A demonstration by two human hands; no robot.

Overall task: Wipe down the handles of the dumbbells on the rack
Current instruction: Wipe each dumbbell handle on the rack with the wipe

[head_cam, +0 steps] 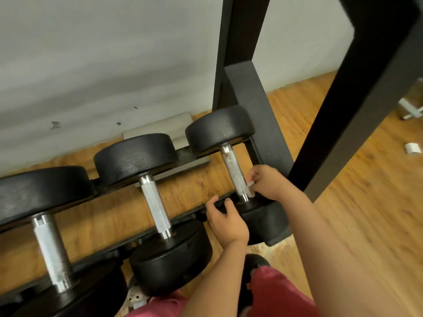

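Red shorts [272,294] fill the bottom centre. Just above, the left hand [226,221] rests with loosely bent fingers against the near head of the right dumbbell [219,129]. The right hand [267,184] pinches a small white wipe [250,185] against the lower end of that dumbbell's knurled handle [233,170]. 2 more dumbbells [155,202] lie to the left on the black rack [258,106], with the grey wall [91,53] behind.

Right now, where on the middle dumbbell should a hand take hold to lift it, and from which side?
Probably the knurled handle, gripped from above at mid-length: it lies bare between the two wide black heads, spanning the open gap between the rack rails.
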